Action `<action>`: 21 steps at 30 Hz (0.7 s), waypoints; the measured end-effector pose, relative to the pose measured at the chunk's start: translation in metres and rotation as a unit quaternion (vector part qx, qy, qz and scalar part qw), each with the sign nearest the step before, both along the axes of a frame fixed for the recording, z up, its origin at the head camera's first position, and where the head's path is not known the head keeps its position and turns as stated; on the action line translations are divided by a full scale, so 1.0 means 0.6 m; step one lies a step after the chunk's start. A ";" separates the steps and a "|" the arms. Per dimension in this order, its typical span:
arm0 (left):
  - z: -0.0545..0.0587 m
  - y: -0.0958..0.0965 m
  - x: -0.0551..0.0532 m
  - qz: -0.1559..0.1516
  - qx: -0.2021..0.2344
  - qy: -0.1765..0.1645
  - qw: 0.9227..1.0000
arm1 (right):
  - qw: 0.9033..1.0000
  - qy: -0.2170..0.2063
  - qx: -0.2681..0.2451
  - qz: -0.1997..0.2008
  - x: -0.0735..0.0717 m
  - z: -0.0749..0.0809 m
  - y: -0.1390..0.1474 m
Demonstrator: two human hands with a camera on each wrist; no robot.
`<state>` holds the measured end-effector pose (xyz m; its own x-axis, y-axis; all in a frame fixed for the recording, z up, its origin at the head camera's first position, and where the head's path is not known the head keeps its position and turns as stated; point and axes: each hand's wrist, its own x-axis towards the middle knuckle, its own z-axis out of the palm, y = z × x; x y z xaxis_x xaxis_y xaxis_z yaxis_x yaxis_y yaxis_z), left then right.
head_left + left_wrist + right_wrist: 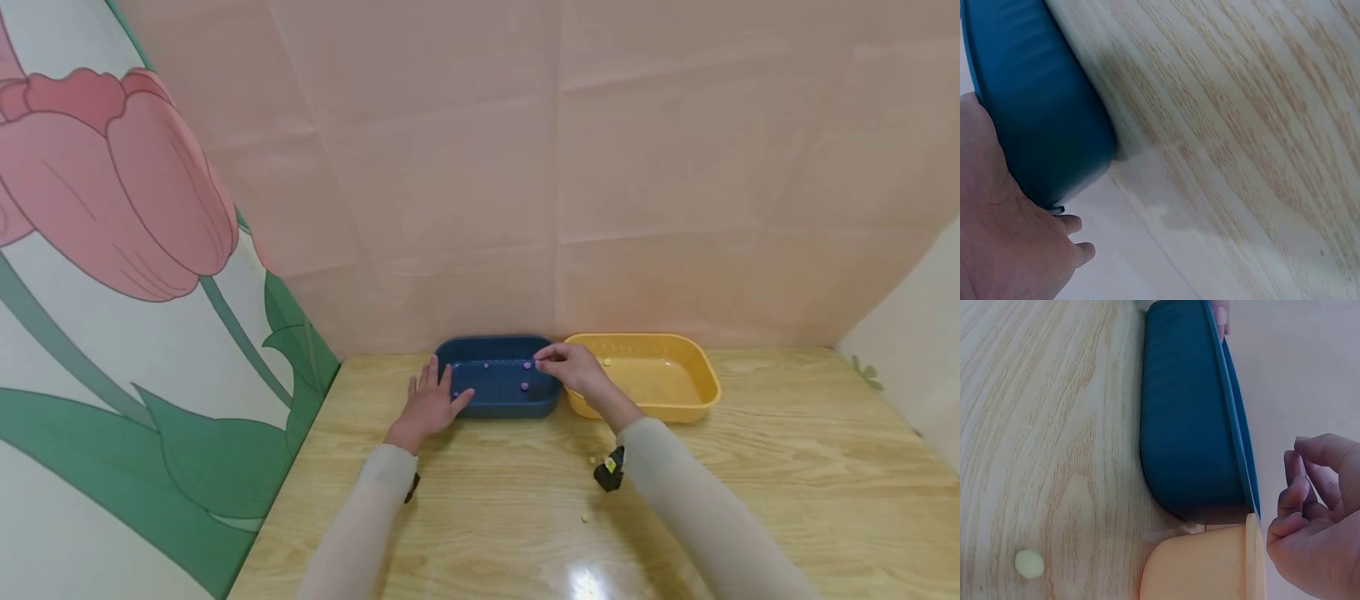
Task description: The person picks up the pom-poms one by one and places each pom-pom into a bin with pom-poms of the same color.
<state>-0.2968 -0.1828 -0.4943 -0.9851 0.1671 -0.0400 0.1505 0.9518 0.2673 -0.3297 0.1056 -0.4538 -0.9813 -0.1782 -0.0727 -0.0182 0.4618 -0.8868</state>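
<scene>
My left hand (429, 408) lies with fingers spread at the left end of a blue tray (495, 408), its thumb reaching over the front rim. Several small purple balls (525, 387) are inside that tray. Above its right end hovers my right hand (577, 369), fingers bent and tips close together. A purple ball (527, 366) appears right beside those fingertips; I cannot tell whether they pinch anything. In the right wrist view, the right hand (1319, 515) is raised beyond the tray's rim, with its lower fingers curled.
A yellow tray (701, 408) stands against the blue one's right end, with a yellow ball (607, 362) in it. Two more yellow balls lie on the wooden table (487, 533), one nearer the front (585, 518). A pinkish sheet (465, 183) hangs behind.
</scene>
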 end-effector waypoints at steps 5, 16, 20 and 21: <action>-0.001 0.001 -0.002 0.003 -0.006 -0.004 1.000 | 1.000 0.009 0.000 -0.007 -0.005 -0.005 0.002; 0.003 0.002 0.002 0.004 -0.003 -0.001 1.000 | 1.000 0.023 -0.004 -0.019 -0.010 -0.006 0.010; 0.005 0.002 0.003 0.001 -0.003 -0.002 1.000 | 1.000 0.021 -0.001 -0.015 -0.008 -0.002 0.015; 0.005 0.001 0.003 0.001 -0.003 -0.002 1.000 | 1.000 0.019 -0.001 -0.015 -0.007 0.000 0.016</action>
<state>-0.2948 -0.1820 -0.4913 -0.9853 0.1650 -0.0449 0.1478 0.9538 0.2617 -0.3338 0.1151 -0.4541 -0.9882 -0.1490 -0.0352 -0.0378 0.4604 -0.8869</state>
